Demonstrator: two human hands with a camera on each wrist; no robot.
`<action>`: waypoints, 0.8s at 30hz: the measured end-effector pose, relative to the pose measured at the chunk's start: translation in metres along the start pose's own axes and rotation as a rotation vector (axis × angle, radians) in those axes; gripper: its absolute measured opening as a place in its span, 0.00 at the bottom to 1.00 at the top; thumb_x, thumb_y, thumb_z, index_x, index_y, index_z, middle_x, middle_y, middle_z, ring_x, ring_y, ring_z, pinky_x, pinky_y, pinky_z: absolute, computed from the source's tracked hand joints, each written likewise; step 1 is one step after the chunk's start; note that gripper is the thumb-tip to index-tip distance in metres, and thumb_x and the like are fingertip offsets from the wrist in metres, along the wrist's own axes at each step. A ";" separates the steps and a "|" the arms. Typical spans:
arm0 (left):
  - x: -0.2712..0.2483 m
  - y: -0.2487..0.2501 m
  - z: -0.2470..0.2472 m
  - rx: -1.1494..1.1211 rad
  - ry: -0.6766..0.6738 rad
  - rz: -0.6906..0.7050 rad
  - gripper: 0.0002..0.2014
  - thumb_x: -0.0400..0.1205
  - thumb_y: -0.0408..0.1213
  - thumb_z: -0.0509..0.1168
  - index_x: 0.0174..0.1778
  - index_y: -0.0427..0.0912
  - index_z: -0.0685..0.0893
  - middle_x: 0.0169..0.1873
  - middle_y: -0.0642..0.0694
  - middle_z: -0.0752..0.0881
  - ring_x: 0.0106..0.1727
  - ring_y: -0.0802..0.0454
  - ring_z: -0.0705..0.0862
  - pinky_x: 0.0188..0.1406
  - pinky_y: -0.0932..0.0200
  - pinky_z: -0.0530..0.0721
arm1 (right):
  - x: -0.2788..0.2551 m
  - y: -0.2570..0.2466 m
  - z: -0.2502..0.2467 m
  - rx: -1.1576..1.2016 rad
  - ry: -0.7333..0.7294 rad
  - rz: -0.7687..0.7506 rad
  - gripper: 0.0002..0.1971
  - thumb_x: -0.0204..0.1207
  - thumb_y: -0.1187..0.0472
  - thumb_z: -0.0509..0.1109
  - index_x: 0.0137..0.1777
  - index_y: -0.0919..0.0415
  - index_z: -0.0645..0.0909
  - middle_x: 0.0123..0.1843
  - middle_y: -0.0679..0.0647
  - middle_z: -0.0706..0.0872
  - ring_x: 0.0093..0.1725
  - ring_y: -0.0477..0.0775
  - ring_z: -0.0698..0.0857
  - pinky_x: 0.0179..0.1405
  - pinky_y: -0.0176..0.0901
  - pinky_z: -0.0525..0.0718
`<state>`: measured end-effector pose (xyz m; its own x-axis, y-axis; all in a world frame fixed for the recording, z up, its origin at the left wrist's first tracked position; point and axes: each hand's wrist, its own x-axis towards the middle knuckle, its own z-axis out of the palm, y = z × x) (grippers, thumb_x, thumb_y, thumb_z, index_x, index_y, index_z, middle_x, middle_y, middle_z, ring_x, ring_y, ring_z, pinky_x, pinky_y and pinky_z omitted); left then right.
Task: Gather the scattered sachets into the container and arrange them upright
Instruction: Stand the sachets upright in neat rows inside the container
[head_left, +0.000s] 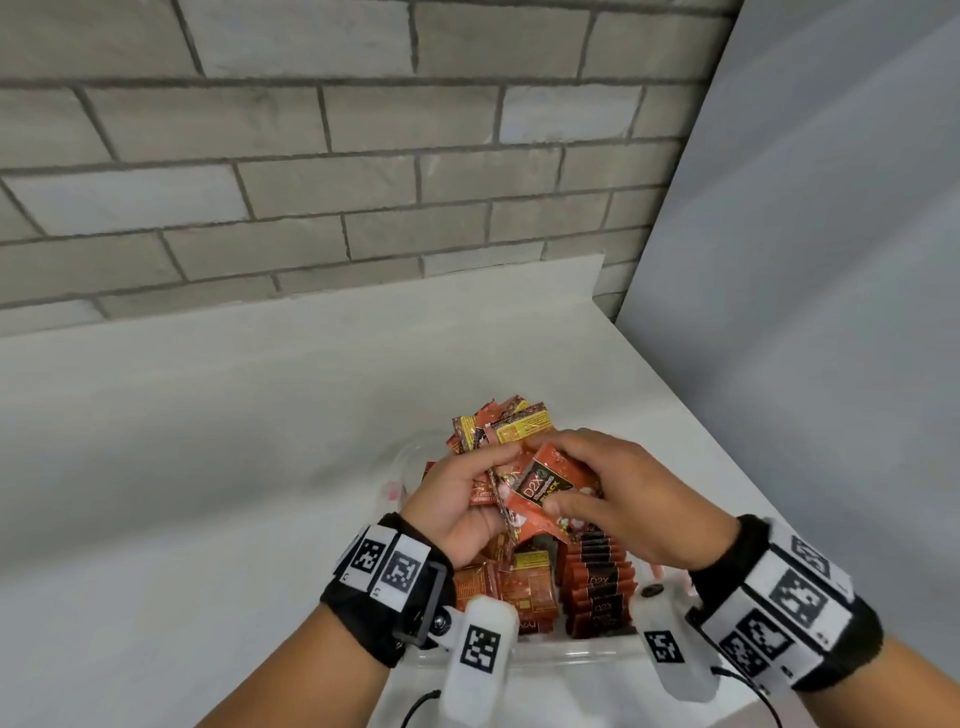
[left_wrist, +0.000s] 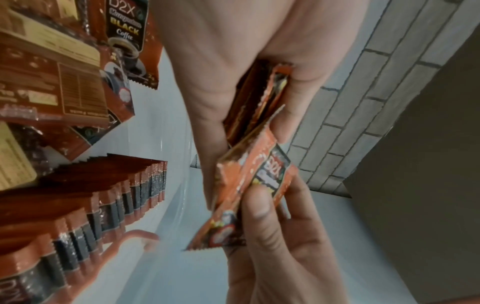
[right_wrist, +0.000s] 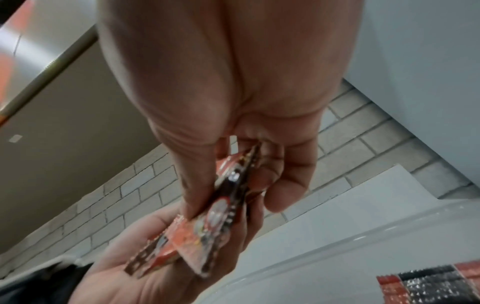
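A clear plastic container (head_left: 571, 650) sits on the white counter. Inside, at its near right, a row of orange-and-black sachets (head_left: 597, 587) stands upright; loose sachets (head_left: 501, 426) are heaped at the far end. Above the container my left hand (head_left: 485, 486) grips a small stack of sachets (left_wrist: 257, 102) between thumb and fingers. My right hand (head_left: 557, 474) pinches one orange sachet (head_left: 550, 488) by thumb and fingers, pressed against that stack. In the right wrist view the pinched sachet (right_wrist: 233, 185) meets the left hand's stack (right_wrist: 182, 242).
The white counter (head_left: 208, 493) runs left of the container. A grey brick wall (head_left: 311, 182) stands behind and a plain grey panel (head_left: 805, 312) closes the right side. Several loose sachets (head_left: 519, 587) lie flat in the container's near left.
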<state>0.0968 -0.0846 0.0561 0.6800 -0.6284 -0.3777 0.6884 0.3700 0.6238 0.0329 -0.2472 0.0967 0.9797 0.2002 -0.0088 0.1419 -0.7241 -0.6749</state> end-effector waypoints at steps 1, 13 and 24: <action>0.001 0.000 0.000 -0.020 0.001 0.002 0.18 0.75 0.32 0.66 0.58 0.26 0.82 0.51 0.29 0.86 0.47 0.37 0.88 0.45 0.45 0.88 | 0.000 -0.001 0.002 -0.050 0.021 -0.016 0.24 0.75 0.55 0.73 0.70 0.41 0.72 0.53 0.39 0.80 0.52 0.34 0.79 0.51 0.25 0.76; 0.002 0.004 -0.006 -0.049 0.070 0.102 0.06 0.70 0.26 0.65 0.42 0.30 0.81 0.36 0.35 0.88 0.38 0.42 0.87 0.44 0.47 0.87 | -0.001 -0.003 -0.013 0.084 0.079 0.107 0.06 0.77 0.57 0.71 0.44 0.51 0.75 0.41 0.52 0.84 0.39 0.48 0.80 0.41 0.41 0.78; 0.001 0.002 -0.002 0.095 0.057 0.164 0.08 0.71 0.22 0.68 0.45 0.32 0.83 0.38 0.38 0.91 0.41 0.47 0.90 0.34 0.56 0.87 | 0.012 0.010 0.012 0.688 0.210 0.361 0.10 0.77 0.65 0.70 0.57 0.62 0.83 0.50 0.55 0.91 0.46 0.52 0.89 0.45 0.40 0.86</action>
<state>0.0994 -0.0827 0.0557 0.7961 -0.5242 -0.3022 0.5423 0.3965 0.7408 0.0445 -0.2445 0.0812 0.9644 -0.1468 -0.2201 -0.2403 -0.1381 -0.9608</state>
